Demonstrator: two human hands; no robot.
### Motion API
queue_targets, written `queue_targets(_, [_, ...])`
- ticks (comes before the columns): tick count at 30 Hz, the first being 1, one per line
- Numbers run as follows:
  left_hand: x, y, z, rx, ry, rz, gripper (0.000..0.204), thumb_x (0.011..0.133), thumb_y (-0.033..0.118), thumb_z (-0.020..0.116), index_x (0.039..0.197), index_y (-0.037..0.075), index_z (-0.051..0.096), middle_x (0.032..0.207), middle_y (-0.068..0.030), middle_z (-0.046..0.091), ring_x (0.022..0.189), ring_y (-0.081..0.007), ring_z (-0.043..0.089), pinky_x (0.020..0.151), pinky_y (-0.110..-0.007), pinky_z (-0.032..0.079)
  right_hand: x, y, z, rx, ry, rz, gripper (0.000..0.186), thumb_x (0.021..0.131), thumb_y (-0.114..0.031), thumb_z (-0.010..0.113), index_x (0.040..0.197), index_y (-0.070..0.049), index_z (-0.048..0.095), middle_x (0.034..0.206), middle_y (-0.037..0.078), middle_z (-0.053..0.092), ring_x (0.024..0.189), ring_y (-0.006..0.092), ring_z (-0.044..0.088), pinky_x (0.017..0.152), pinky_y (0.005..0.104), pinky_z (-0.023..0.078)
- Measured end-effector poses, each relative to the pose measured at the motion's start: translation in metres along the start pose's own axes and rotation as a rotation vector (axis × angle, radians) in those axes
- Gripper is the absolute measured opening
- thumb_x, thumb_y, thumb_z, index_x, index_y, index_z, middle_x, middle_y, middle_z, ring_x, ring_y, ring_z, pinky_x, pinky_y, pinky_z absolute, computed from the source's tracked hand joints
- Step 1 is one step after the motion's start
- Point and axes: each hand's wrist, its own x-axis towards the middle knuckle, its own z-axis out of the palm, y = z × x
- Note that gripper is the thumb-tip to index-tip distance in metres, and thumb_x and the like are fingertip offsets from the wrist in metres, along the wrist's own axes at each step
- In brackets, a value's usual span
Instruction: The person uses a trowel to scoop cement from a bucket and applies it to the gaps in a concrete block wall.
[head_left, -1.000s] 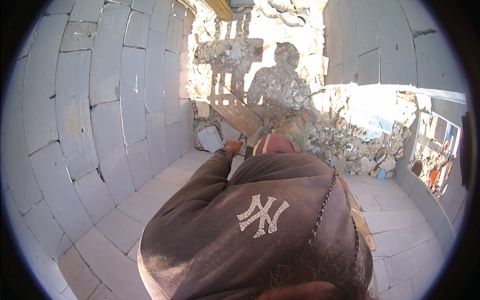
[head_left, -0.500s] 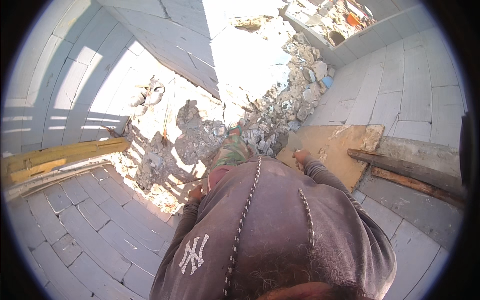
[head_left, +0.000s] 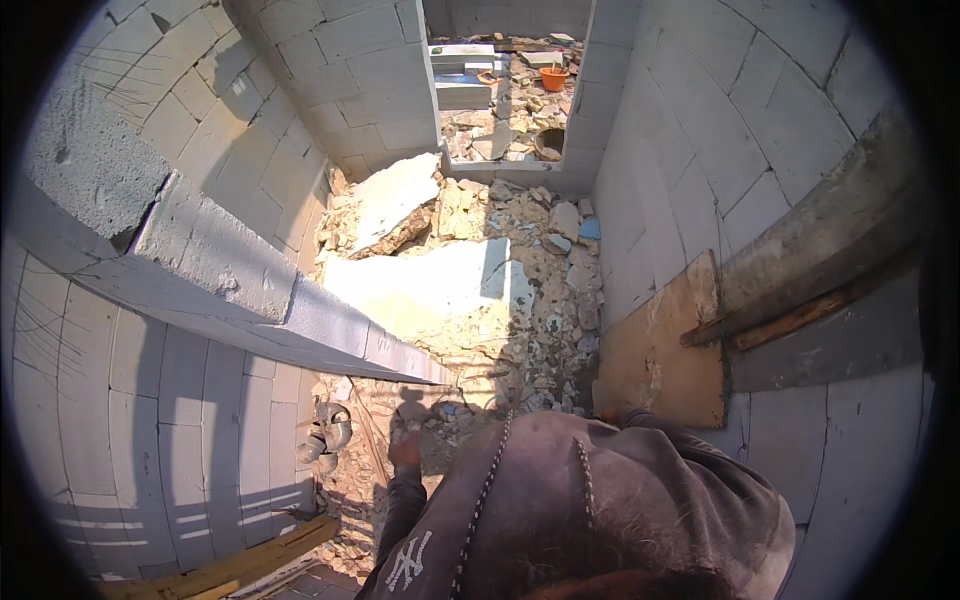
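Observation:
My left hand [head_left: 405, 450] hangs low over the rubble, just ahead of its dark sleeve, and nothing shows in it. Its fingers look loosely stretched. On the other side, my right hand [head_left: 608, 415] is closed beside the lower left edge of a tan board [head_left: 655, 350] that leans on the right wall. A thin pale edge shows by its fingers, but what they hold is mostly hidden. Broken rubble [head_left: 545, 350] covers the ground ahead of me.
A low block wall [head_left: 330, 320] juts in from the left. Grey pipe fittings [head_left: 335, 425] lie beyond my left hand, and a yellow beam [head_left: 230, 565] lies lower left. Planks [head_left: 790, 310] stick out at right. Through a doorway stands an orange bucket [head_left: 553, 78].
My view has swung up and round, so the doorway and far rubble now show. My left hand has reached forward. The flat grey piece at my right hand is now mostly hidden.

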Motion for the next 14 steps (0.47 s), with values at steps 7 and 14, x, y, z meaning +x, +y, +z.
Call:
queue_targets(7, [0.021,0.238,0.051,-0.104,-0.154,0.129,0.079,0.089,0.040,0.081,0.145,-0.006,0.050,0.133,-0.0222,0.066,0.117,-0.0339,0.066,0.096,-0.041,0.054,0.026,0.016,-0.001,0.023,0.143,0.306,0.040,0.092,-0.028,0.064,0.129,-0.014,0.070,0.122,0.020,0.073,0.110,0.0398,0.071,0.095,0.0488,0.056])
queue_targets(14, [0.053,0.219,0.065,-0.331,-0.083,-0.010,0.071,0.094,0.039,0.077,0.143,-0.006,0.052,0.133,-0.0192,0.067,0.117,-0.0301,0.067,0.099,-0.041,0.052,0.084,0.050,0.022,0.989,0.581,0.628,0.074,0.093,-0.065,0.062,0.145,-0.012,0.061,0.148,0.026,0.057,0.137,0.0325,0.058,0.111,0.0472,0.048])
